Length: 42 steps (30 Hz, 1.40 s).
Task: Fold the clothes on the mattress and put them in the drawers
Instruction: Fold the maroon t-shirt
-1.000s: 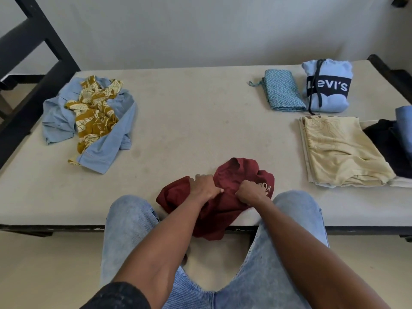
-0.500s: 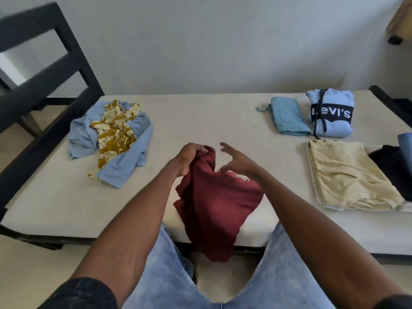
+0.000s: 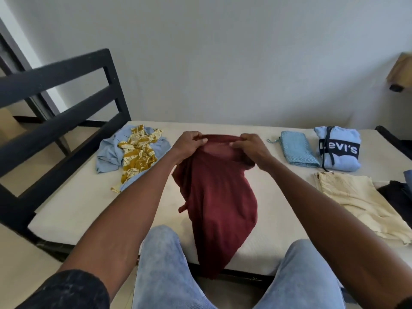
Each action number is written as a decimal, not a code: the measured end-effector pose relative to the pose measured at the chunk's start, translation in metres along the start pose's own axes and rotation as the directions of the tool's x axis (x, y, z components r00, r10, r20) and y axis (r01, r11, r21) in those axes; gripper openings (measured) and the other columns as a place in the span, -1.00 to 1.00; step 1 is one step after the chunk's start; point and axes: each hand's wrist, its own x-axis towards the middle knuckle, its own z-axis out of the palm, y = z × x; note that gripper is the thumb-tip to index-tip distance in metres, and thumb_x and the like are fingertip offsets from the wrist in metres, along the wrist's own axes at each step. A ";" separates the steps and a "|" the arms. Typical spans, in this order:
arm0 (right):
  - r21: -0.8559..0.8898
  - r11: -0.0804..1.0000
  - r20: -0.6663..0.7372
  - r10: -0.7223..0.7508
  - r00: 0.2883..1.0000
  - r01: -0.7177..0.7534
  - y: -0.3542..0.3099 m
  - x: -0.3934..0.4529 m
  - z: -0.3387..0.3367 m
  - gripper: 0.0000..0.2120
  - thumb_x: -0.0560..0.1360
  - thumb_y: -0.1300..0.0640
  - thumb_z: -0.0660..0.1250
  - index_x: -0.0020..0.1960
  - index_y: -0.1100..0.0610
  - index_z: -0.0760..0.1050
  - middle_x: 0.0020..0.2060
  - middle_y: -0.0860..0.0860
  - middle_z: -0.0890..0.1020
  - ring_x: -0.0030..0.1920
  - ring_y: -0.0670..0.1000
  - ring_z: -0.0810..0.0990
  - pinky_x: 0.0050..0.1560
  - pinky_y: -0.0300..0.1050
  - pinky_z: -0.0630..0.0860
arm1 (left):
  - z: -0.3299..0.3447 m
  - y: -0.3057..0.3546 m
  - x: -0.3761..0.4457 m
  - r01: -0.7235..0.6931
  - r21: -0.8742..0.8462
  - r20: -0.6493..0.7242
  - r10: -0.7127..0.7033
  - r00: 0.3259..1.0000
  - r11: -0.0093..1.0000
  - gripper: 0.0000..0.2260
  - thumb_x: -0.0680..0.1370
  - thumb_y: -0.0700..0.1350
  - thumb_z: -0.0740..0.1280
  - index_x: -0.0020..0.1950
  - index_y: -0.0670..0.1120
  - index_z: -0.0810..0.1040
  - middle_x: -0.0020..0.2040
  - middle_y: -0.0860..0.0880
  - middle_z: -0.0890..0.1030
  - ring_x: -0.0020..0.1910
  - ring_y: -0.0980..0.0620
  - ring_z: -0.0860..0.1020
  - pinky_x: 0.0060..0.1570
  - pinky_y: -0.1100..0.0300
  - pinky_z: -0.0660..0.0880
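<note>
Person seated at the near edge of the mattress (image 3: 78, 210), knees in light blue jeans (image 3: 160, 264) at the bottom of view.

Left hand (image 3: 189, 146): fingers curled round the upper edge of a maroon garment (image 3: 220, 197), gripping it. Right hand (image 3: 249, 146): fingers likewise closed on the same edge, just beside the left. Edge is stretched short and taut between the two hands.

Maroon garment held up above the mattress, centre of view; body of it hangs down in a loose bunch, lower end reaching past the near mattress edge between the knees.

Left side of mattress: crumpled light blue shirt (image 3: 109, 152) with a mustard patterned cloth (image 3: 138, 157) lying on top, unfolded.

Right side, far: folded teal zigzag cloth (image 3: 298, 150), and just beside it a folded light blue Levi's hoodie (image 3: 338, 150). Nearer: folded cream garment (image 3: 356, 201), with a black garment (image 3: 396, 195) at the frame edge.

Black bed frame (image 3: 66, 101) stands at left.
</note>
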 end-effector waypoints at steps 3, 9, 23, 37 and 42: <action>-0.082 0.997 0.113 0.025 0.993 -0.016 -0.024 0.013 -0.025 -0.76 0.40 -0.01 0.53 -0.12 0.13 0.56 -0.26 0.00 0.60 -0.24 -0.03 0.55 -0.28 -0.19 0.40 | -0.001 0.027 0.007 -0.129 0.136 -0.304 0.166 0.938 0.982 -0.83 0.61 -0.12 0.29 0.11 -0.15 0.63 0.04 -0.07 0.67 0.03 0.00 0.58 0.01 0.22 0.40; -0.809 0.574 -0.244 -0.135 0.960 -0.126 -0.022 0.028 -0.072 -0.73 0.40 0.24 0.27 0.08 0.20 0.53 0.11 0.19 0.53 0.16 0.24 0.47 0.14 0.05 0.40 | -0.026 0.040 0.023 -0.135 0.275 -0.056 0.156 0.986 0.952 -0.83 0.44 0.00 0.52 -0.06 -0.05 0.66 -0.19 0.08 0.62 -0.21 0.19 0.54 -0.30 0.51 0.33; -0.104 0.978 0.353 0.205 0.913 -0.180 -0.010 0.021 -0.129 -0.60 0.39 0.14 0.53 0.11 0.38 0.57 -0.02 0.20 0.68 0.02 0.12 0.65 0.10 -0.06 0.55 | -0.037 0.043 0.047 0.284 -0.088 -0.425 -0.294 0.856 0.955 -0.90 0.41 -0.15 0.28 -0.21 -0.15 0.56 -0.15 -0.11 0.59 -0.13 -0.14 0.53 -0.14 0.10 0.45; -0.186 0.981 0.022 0.054 0.998 -0.049 -0.058 0.019 -0.048 -0.72 0.52 0.05 0.40 0.00 0.29 0.61 -0.19 0.07 0.57 -0.15 0.01 0.50 -0.23 -0.15 0.37 | 0.009 0.093 0.027 0.140 -0.359 0.375 0.005 0.927 0.923 -0.46 0.32 -0.28 0.46 0.27 0.00 0.46 0.09 -0.01 0.56 0.26 0.02 0.47 0.30 0.18 0.32; -0.078 0.994 0.108 0.086 0.990 -0.078 -0.059 0.018 -0.029 -0.70 0.38 0.00 0.54 -0.10 0.22 0.61 -0.25 0.04 0.64 -0.23 -0.01 0.59 -0.20 -0.16 0.50 | 0.037 0.087 0.017 0.095 -0.066 0.416 -0.059 0.907 0.993 -0.61 0.35 -0.31 0.50 0.16 -0.19 0.57 0.07 -0.16 0.67 0.13 -0.12 0.61 0.08 0.05 0.56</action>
